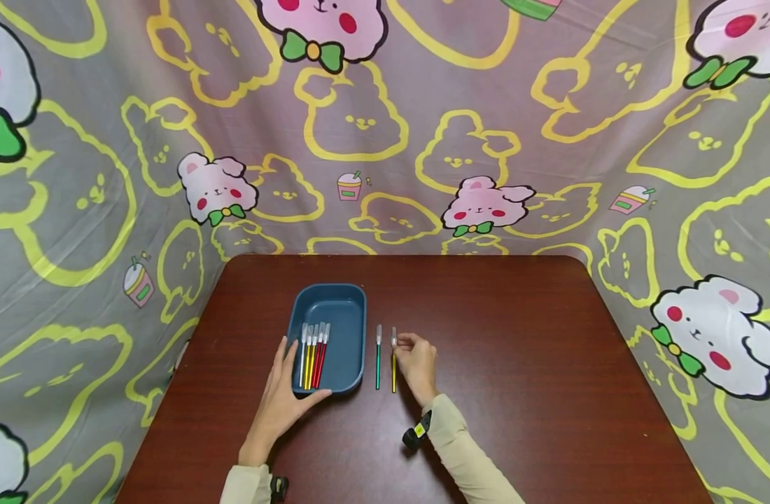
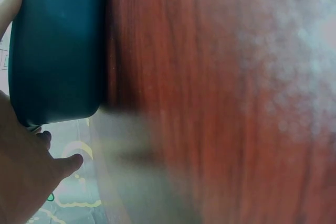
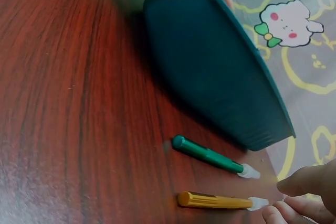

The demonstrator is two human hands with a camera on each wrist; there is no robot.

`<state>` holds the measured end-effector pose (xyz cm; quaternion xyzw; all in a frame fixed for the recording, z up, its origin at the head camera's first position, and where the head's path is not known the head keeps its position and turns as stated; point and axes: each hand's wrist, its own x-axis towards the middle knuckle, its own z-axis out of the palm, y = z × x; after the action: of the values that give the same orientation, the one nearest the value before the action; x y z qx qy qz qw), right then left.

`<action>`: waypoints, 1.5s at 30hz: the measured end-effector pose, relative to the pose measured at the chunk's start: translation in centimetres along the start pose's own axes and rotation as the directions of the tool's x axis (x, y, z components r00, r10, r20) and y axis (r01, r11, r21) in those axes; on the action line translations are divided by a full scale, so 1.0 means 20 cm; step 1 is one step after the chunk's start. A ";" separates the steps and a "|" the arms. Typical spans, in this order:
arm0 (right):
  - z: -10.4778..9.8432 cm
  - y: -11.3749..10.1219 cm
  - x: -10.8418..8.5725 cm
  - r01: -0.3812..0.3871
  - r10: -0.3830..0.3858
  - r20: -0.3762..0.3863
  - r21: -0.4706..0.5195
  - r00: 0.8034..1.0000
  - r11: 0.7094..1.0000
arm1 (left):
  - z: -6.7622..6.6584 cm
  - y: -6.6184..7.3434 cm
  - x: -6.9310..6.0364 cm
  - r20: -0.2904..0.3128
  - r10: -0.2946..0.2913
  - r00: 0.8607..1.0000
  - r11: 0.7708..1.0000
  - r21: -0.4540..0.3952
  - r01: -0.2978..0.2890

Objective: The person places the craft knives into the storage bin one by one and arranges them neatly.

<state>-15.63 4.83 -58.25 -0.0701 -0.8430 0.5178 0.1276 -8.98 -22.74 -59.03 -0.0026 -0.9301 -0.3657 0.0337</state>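
A blue tray (image 1: 350, 381) holds several craft knives with clear caps, lying side by side: a silver one (image 1: 304, 364), yellow ones (image 1: 309, 371) and red ones (image 1: 320, 367). My left hand (image 1: 281, 399) touches the tray's near left corner, fingers extended along the left side and thumb at the near rim. Right of the tray lie a green craft knife (image 3: 210, 156) and a yellow craft knife (image 3: 215, 200), roughly parallel. My right hand (image 1: 418, 364) is at the yellow knife's capped end. In the right wrist view its thumb and fingers appear parted around the cap's tip.
All of this is on a brown wooden table (image 1: 517, 350). A patterned cloth (image 1: 423, 140) hangs behind the table and along both sides. Dark wrist devices (image 1: 416, 432) are strapped over the light sleeves (image 1: 467, 448).
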 end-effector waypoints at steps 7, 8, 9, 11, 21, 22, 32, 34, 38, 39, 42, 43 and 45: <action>0.06 0.00 -0.03 -0.056 0.056 0.001 0.005 0.998 0.998 | -0.01 -0.01 -0.01 -0.016 0.017 1.000 1.000 -0.008 -0.017; 0.07 0.00 -0.03 -0.062 0.062 -0.003 0.002 0.998 0.998 | -0.01 -0.01 -0.01 -0.018 0.019 1.000 1.000 -0.010 -0.019; 0.08 0.00 -0.04 -0.064 0.064 -0.010 0.002 0.998 0.998 | -0.01 -0.01 -0.01 -0.018 0.020 1.000 1.000 -0.011 -0.020; 0.10 0.00 -0.04 -0.068 0.068 -0.030 -0.009 0.997 0.998 | -0.01 -0.01 -0.01 -0.018 0.021 1.000 1.000 -0.012 -0.021; 0.16 0.02 -0.06 -0.058 0.048 -0.115 -0.088 0.992 0.994 | 0.01 -0.01 0.00 -0.010 0.000 1.000 1.000 -0.021 0.000; 0.16 0.02 -0.06 -0.058 0.047 -0.117 -0.090 0.992 0.994 | 0.01 -0.01 0.00 -0.011 0.001 1.000 1.000 -0.021 -0.001; 0.16 0.01 -0.06 -0.077 0.060 -0.130 -0.130 0.990 0.988 | 0.01 -0.01 0.00 -0.012 0.000 1.000 1.000 -0.023 0.000; 0.16 0.02 -0.06 -0.076 0.058 -0.132 -0.133 0.990 0.988 | 0.01 -0.01 0.00 -0.012 -0.002 1.000 1.000 -0.022 0.002; 0.16 0.02 -0.06 -0.065 0.048 -0.135 -0.129 0.990 0.990 | 0.01 -0.01 0.00 -0.007 -0.005 1.000 1.000 -0.025 0.005; 0.17 0.02 -0.06 -0.064 0.046 -0.136 -0.132 0.990 0.989 | 0.01 -0.01 0.00 -0.006 -0.003 1.000 1.000 -0.025 0.003; 0.17 0.02 -0.06 -0.070 0.052 -0.129 -0.138 0.990 0.988 | 0.01 -0.01 0.00 -0.004 -0.002 1.000 1.000 -0.025 0.002; 0.17 0.02 -0.06 -0.071 0.052 -0.127 -0.146 0.990 0.987 | 0.01 -0.01 0.00 -0.004 -0.001 1.000 1.000 -0.024 0.001; 0.17 0.02 -0.05 -0.071 0.052 -0.122 -0.156 0.991 0.985 | 0.01 -0.01 0.00 -0.004 -0.002 1.000 1.000 -0.021 0.002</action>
<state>-15.61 1.95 -60.22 -0.1365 -0.8703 0.4471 0.1549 -9.08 -22.82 -59.27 -0.0016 -0.9261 -0.3757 0.0350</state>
